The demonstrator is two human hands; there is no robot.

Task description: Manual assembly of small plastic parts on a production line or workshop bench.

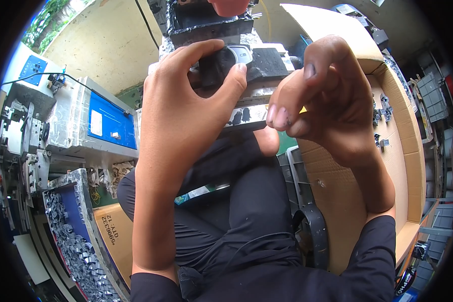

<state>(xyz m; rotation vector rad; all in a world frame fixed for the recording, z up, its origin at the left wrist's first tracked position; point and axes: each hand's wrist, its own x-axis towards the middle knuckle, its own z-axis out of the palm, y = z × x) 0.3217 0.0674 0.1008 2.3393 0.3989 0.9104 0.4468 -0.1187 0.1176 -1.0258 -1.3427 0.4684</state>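
My left hand (186, 100) reaches over a black fixture on the machine in front of me. Its thumb and forefinger are bent around a small silver-grey rounded part (243, 54), thumb tip at the lower edge. That part rests against a dark block (267, 62); the palm side of the hand is hidden. To the right, my right hand (332, 100) is raised above the machine's front edge, fingers curled in toward the palm. Whatever its fingers may pinch is hidden. A pale metal bar (249, 116) with black smudges runs below both hands.
A large open cardboard box (337, 201) stands at my right, with several small dark metal parts (383, 108) inside. At left are a blue-panelled machine (110, 121) and a tray heaped with metal pieces (78, 236). A red-pink object (230, 7) hangs above the fixture.
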